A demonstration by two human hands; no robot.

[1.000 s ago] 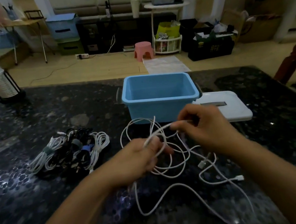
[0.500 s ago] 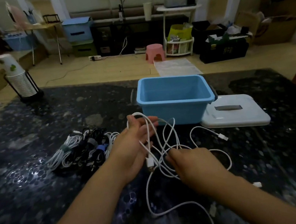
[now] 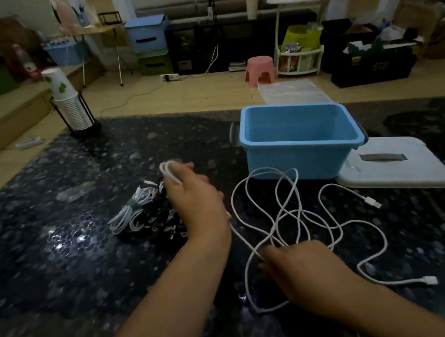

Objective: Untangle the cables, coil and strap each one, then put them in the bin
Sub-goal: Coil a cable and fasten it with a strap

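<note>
1. Left hand [image 3: 191, 199] grips a few turns of the white cable [image 3: 289, 216], fingers curled round a small coil at the fingertips; the cable runs down from under the palm toward the right hand.
2. Right hand [image 3: 303, 274] lies low on the tabletop [image 3: 54, 251] with fingers on the same cable where several strands cross; pinch or flat press, cannot tell, the fingertips are blurred.
3. Rest of the cable sprawls loose on the table to the right of the coil hand and beyond the right hand; one plug [image 3: 372, 201] lies toward the lid, the other plug [image 3: 430, 280] out to the right of the right hand.
4. Step in hand, my read: coiling this one cable, early; only a few turns wound, most still slack, no strap on it.
5. Next move calls for feeding slack through the right hand while the left adds turns; the crossed loops just above the right hand may snag and want shaking apart first.
6. Cable pile [image 3: 147, 214], white and black bundles, sits under and just left of the left hand; keep the coil clear of it or it re-tangles.
7. Blue bin [image 3: 300, 154] up and right of the coil hand, nothing visible inside; its white lid [image 3: 398, 171] lies beside it at right, touching or nearly.
8. Room: open tabletop on the far left; near table edge close behind both forearms; cup holder [image 3: 74, 109] well away at the far-left corner.
</note>
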